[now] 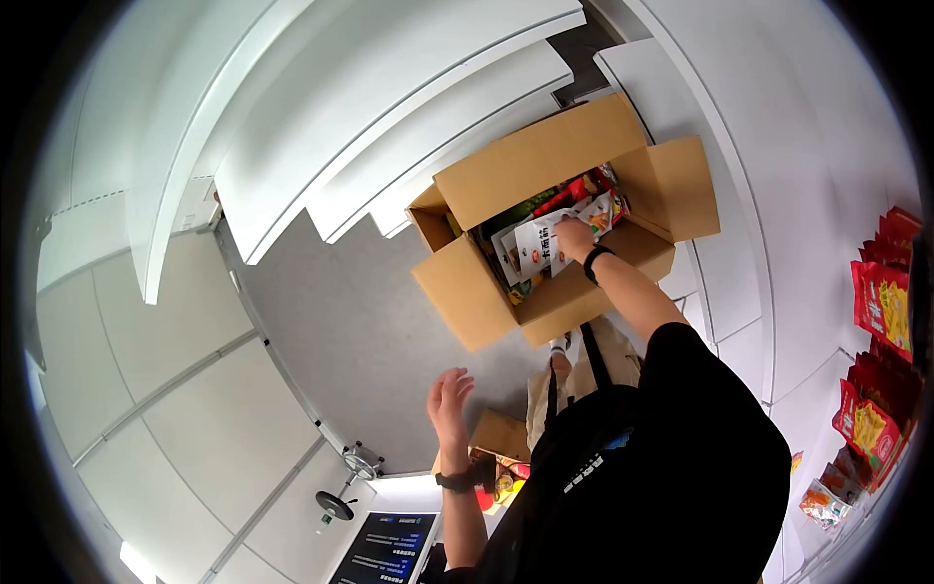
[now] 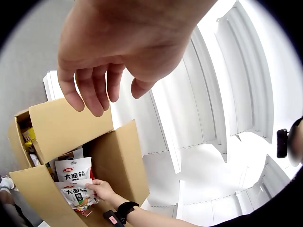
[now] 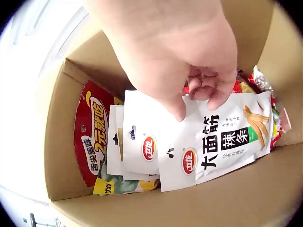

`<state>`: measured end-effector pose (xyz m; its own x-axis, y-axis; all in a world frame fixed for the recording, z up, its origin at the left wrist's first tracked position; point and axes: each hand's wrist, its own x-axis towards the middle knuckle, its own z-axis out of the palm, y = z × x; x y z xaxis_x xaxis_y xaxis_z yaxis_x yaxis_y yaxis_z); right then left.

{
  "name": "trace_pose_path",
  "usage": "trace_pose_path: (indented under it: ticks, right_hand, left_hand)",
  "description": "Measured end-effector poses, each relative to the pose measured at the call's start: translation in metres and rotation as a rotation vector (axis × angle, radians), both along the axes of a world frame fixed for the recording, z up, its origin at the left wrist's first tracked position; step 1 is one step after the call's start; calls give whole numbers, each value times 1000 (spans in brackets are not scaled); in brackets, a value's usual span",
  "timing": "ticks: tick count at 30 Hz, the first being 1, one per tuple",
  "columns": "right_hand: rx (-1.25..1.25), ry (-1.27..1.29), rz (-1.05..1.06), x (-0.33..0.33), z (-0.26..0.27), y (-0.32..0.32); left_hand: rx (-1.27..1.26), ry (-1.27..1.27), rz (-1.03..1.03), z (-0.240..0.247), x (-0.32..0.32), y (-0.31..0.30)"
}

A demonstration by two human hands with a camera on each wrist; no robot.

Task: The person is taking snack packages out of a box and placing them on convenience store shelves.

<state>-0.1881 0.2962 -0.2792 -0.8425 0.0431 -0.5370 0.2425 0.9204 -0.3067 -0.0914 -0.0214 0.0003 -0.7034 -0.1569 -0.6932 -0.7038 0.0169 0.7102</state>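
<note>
My right hand (image 1: 575,239) reaches down into an open cardboard box (image 1: 545,161) and pinches the edge of a white snack bag (image 3: 222,142) with dark lettering and a red logo. In the right wrist view the thumb lies over the bag's face, with the other fingers curled beneath. Beside it, more white bags (image 3: 138,137) of the same look lie overlapping, along with a dark red packet (image 3: 87,137). Off to the side of the box, my left hand (image 1: 449,405) hangs in the air, its fingers loosely bent and nothing in them.
White shelves (image 1: 389,117) stand close behind the box, whose flaps spread outward. Red snack bags (image 1: 883,302) hang at the far right. Near my body are a beige bag (image 1: 608,355) and a second cardboard box (image 1: 501,433). A screen (image 1: 384,548) stands at the bottom.
</note>
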Motion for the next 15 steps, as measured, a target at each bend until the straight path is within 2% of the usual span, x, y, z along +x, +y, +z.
trace_pose_path:
  ticks: [3,5,8,11,15]
  right_hand:
    - [5,101,-46,21,13,14]
    - [-32,228,-118,36,46,25]
    - [-214,347,-270,56,94,38]
    - [-235,432,-409,75,89,48]
    - [-289,572,-495,95,118,51]
  left_hand:
    - [39,32,-22,2,-1,4]
    - [60,61,-48,5,-1,7]
    - [92,106,-78,16,0,10]
    - [119,146,-105,25,7,7]
    - [177,203,-136,25,20,-4]
